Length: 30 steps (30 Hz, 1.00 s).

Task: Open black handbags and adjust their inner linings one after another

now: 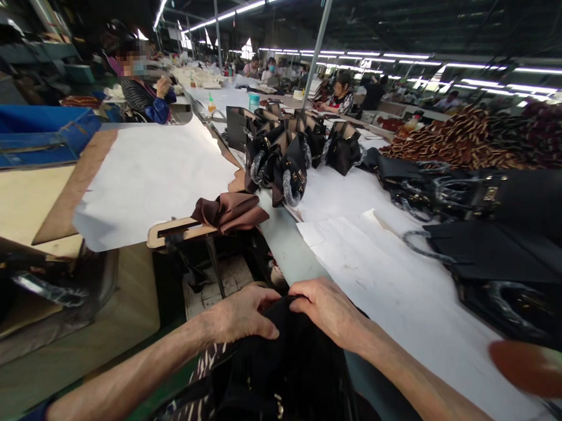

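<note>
A black bag [284,367] with gold-coloured metal parts is at the bottom middle, close to my body. My left hand [243,313] pinches its top edge from the left, thumb on the near side. From the right, my right hand [326,305] grips the same edge between thumb and curled fingers. The two hands nearly meet at the rim. What lies inside the bag cannot be seen. Brown folded fabric [231,212] rests on a wooden board [169,232] beyond my left hand.
Several black bags [294,150] with plastic-wrapped handles stand on the white-covered table [359,263]. More black bags [509,249] lie at the right, near a brown object with a green end [536,367]. A blue bin [27,133] is at the left. People [145,92] sit farther back.
</note>
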Each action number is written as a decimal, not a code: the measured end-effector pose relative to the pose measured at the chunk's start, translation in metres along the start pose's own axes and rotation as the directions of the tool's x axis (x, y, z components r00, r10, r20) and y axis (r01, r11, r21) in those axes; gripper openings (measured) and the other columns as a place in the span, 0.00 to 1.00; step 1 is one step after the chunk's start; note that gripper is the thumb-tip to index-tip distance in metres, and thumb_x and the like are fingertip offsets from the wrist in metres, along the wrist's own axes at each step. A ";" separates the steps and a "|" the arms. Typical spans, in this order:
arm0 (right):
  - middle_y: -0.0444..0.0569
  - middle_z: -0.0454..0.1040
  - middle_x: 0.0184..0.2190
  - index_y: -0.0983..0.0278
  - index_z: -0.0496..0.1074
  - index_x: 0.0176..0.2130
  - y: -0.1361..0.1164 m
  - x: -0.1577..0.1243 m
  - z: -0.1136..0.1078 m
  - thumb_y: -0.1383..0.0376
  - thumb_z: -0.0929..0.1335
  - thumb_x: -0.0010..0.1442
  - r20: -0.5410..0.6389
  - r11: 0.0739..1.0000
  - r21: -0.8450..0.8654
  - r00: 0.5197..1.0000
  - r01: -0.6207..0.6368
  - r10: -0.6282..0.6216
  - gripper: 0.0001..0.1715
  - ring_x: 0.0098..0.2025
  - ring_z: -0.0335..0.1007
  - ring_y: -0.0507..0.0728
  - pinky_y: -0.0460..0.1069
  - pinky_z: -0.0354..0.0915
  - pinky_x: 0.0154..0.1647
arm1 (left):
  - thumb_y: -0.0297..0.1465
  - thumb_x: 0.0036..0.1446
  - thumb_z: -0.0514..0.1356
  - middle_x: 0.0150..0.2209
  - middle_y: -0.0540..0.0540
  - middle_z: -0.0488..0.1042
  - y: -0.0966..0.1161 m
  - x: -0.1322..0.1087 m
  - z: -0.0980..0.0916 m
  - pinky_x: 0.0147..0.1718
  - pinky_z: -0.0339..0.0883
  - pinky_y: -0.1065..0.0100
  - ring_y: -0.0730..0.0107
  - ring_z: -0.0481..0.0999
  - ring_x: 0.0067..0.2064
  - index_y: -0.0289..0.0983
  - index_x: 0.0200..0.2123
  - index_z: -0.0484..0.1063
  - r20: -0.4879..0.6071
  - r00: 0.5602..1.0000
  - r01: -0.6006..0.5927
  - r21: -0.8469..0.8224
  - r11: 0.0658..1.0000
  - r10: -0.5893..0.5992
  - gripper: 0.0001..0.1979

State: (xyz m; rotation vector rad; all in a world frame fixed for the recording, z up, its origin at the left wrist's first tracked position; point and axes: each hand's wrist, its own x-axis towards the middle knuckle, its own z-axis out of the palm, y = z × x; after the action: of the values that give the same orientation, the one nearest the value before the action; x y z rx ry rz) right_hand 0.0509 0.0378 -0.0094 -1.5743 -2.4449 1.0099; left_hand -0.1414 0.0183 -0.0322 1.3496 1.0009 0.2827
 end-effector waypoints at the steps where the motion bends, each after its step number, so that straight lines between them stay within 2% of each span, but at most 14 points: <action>1: 0.39 0.66 0.20 0.60 0.70 0.25 0.000 -0.001 0.000 0.65 0.65 0.53 0.004 1.000 -0.003 1.000 0.002 -0.002 0.06 0.26 0.61 0.49 0.44 0.50 0.27 | 0.29 0.41 0.60 0.32 0.51 0.73 0.002 0.000 0.001 0.26 0.57 0.73 0.66 0.70 0.33 0.35 0.40 0.71 0.004 1.000 -0.004 -0.018 1.000 0.004 0.18; 3: 0.38 0.66 0.20 0.61 0.69 0.25 -0.001 -0.002 0.000 0.66 0.65 0.54 0.002 1.000 -0.017 1.000 0.008 -0.008 0.07 0.26 0.61 0.48 0.44 0.49 0.27 | 0.29 0.42 0.57 0.31 0.51 0.73 0.005 -0.001 0.003 0.23 0.55 0.73 0.68 0.70 0.30 0.35 0.39 0.72 -0.017 1.000 0.008 0.005 1.000 -0.008 0.17; 6: 0.39 0.67 0.20 0.61 0.68 0.25 -0.001 -0.002 0.002 0.65 0.64 0.55 -0.017 0.998 -0.052 1.000 0.025 -0.026 0.08 0.26 0.61 0.48 0.44 0.49 0.27 | 0.27 0.44 0.54 0.29 0.52 0.73 0.008 -0.001 0.005 0.21 0.54 0.73 0.69 0.70 0.28 0.36 0.36 0.72 -0.097 0.995 0.025 0.157 0.987 -0.010 0.14; 9: 0.39 0.68 0.21 0.61 0.69 0.26 0.000 -0.001 0.004 0.65 0.65 0.55 -0.020 0.997 -0.079 0.999 0.027 -0.029 0.07 0.26 0.62 0.49 0.44 0.50 0.27 | 0.24 0.43 0.52 0.30 0.52 0.73 0.009 -0.001 0.006 0.27 0.58 0.72 0.67 0.71 0.33 0.38 0.33 0.72 -0.179 0.982 0.007 0.347 0.938 0.058 0.13; 11: 0.39 0.69 0.21 0.60 0.70 0.27 0.002 0.001 0.005 0.65 0.66 0.54 -0.014 0.997 -0.079 1.000 0.008 -0.009 0.05 0.26 0.63 0.49 0.44 0.50 0.27 | 0.23 0.43 0.53 0.33 0.51 0.73 0.011 -0.002 0.008 0.31 0.59 0.71 0.65 0.72 0.37 0.39 0.37 0.71 -0.235 0.967 0.021 0.444 0.896 0.094 0.16; 14: 0.41 0.71 0.24 0.60 0.72 0.29 0.005 0.004 0.008 0.66 0.65 0.53 -0.013 0.998 -0.062 1.000 -0.024 0.023 0.05 0.29 0.65 0.51 0.45 0.52 0.28 | 0.24 0.43 0.56 0.37 0.50 0.73 0.016 -0.007 0.013 0.33 0.61 0.70 0.64 0.72 0.39 0.41 0.45 0.65 -0.297 0.945 0.037 0.516 0.856 0.139 0.22; 18: 0.44 0.72 0.26 0.59 0.73 0.30 0.008 0.011 0.011 0.66 0.65 0.53 -0.037 0.987 -0.131 0.996 -0.089 0.085 0.07 0.33 0.66 0.53 0.45 0.53 0.31 | 0.22 0.43 0.56 0.42 0.47 0.72 0.021 -0.010 0.013 0.39 0.63 0.67 0.61 0.72 0.44 0.41 0.43 0.64 -0.274 0.949 0.071 0.669 0.740 0.156 0.21; 21: 0.45 0.72 0.27 0.59 0.74 0.30 0.011 0.021 0.010 0.64 0.66 0.53 -0.052 0.978 -0.154 0.989 -0.143 0.136 0.07 0.34 0.66 0.54 0.46 0.53 0.31 | 0.21 0.45 0.55 0.37 0.45 0.74 0.017 0.001 0.005 0.37 0.65 0.62 0.55 0.74 0.41 0.39 0.43 0.63 -0.272 0.959 0.173 0.777 0.605 0.075 0.19; 23: 0.45 0.72 0.29 0.60 0.75 0.31 0.015 0.030 0.007 0.63 0.66 0.51 -0.068 0.972 -0.156 0.983 -0.178 0.170 0.07 0.35 0.66 0.54 0.46 0.53 0.31 | 0.22 0.47 0.55 0.34 0.43 0.75 0.012 0.014 -0.002 0.33 0.66 0.61 0.51 0.75 0.38 0.38 0.44 0.62 -0.309 0.949 0.230 0.811 0.538 0.061 0.18; 26: 0.46 0.73 0.31 0.60 0.75 0.30 0.024 0.043 0.003 0.63 0.68 0.49 -0.090 0.958 -0.167 0.971 -0.234 0.222 0.06 0.36 0.67 0.55 0.47 0.54 0.31 | 0.23 0.48 0.55 0.34 0.42 0.75 0.001 0.035 -0.006 0.32 0.65 0.61 0.51 0.75 0.37 0.39 0.45 0.61 -0.349 0.932 0.248 0.814 0.525 0.100 0.19; 30: 0.46 0.73 0.31 0.60 0.75 0.31 0.039 0.054 0.000 0.63 0.68 0.50 -0.085 0.940 -0.165 0.954 -0.298 0.288 0.06 0.35 0.68 0.55 0.47 0.56 0.31 | 0.23 0.50 0.53 0.34 0.43 0.74 -0.012 0.058 -0.002 0.33 0.65 0.61 0.53 0.75 0.37 0.41 0.45 0.62 -0.390 0.910 0.252 0.787 0.564 0.137 0.17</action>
State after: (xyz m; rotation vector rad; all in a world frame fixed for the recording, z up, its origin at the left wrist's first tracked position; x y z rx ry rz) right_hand 0.0560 0.0931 -0.0469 -2.0425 -2.3634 0.7799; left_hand -0.1137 0.0567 -0.0678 2.1749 1.6646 0.0107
